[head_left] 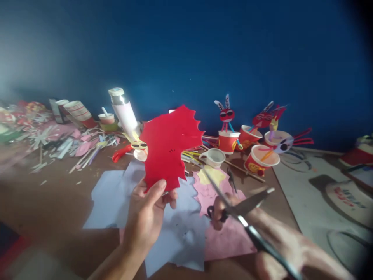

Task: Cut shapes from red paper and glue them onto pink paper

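Observation:
My left hand (pixel 147 217) pinches the bottom edge of a red paper cutout (pixel 169 146) with jagged, zigzag edges and holds it upright above the table. To its right, my right hand (pixel 262 229), smeared by motion, grips a pair of black-handled scissors (pixel 241 208). The metal blades are spread apart and point up, a little to the right of the red paper without touching it. Under both hands lie lilac paper sheets (pixel 116 194) and a pink sheet (pixel 227 241).
Several red paper cups with craft figures (pixel 227 140) stand at the back right. A white cup (pixel 214 157), a white bottle (pixel 125 112), stacked cups (pixel 77 111) and paper scraps (pixel 58 144) crowd the back left. A blue wall (pixel 204 46) stands behind, and a grey mat (pixel 314 194) lies at the right.

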The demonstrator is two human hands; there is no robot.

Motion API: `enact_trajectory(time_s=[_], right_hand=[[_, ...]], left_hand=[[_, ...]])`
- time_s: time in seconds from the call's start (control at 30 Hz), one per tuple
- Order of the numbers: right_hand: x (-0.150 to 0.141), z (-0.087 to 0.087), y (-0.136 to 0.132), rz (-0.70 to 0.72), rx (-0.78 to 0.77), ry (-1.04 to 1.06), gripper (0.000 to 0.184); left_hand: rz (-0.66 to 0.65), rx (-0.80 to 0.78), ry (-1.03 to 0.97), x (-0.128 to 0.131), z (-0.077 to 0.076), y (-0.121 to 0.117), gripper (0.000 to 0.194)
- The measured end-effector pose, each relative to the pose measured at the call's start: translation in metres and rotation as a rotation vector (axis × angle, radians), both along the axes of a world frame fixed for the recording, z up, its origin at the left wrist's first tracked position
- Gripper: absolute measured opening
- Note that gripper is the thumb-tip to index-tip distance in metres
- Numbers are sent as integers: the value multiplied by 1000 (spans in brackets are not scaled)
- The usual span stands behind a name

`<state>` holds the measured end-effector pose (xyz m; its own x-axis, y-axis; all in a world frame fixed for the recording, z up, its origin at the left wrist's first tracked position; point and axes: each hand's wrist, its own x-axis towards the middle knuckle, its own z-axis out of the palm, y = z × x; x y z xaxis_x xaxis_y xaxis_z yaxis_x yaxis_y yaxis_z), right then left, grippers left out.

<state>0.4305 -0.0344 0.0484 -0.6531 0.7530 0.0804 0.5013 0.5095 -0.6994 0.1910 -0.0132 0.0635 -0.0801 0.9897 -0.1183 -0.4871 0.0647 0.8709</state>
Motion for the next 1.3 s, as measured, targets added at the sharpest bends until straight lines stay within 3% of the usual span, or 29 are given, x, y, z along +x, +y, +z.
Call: enact_trajectory(time_s=[0.17, 0.23, 0.33, 0.6, 0.8, 1.07, 1.3], right_hand=[[-24, -20, 1, 26, -282, 198, 64], [-27, -27, 1, -4, -427, 279, 63], [-29, -35, 1, -36, -513, 310, 63], [-38, -44, -3, -42, -564, 380, 56], [-34, -49, -9, -101, -585, 381, 74], [-42, -37, -3, -69, -578, 453, 63], [-38, -46, -4, -91, -588, 442, 67]], left_hand=[[141, 79, -34, 6, -2, 16, 10], [128, 80, 35, 7, -10, 17, 10], [70, 18, 165, 11, -21, 13, 9], [-2, -108, 348, 22, -20, 1, 12], [-59, -181, 345, 24, -13, -2, 17], [-113, -203, 285, 26, -10, -2, 10], [-107, -187, 297, 29, -11, -4, 8]])
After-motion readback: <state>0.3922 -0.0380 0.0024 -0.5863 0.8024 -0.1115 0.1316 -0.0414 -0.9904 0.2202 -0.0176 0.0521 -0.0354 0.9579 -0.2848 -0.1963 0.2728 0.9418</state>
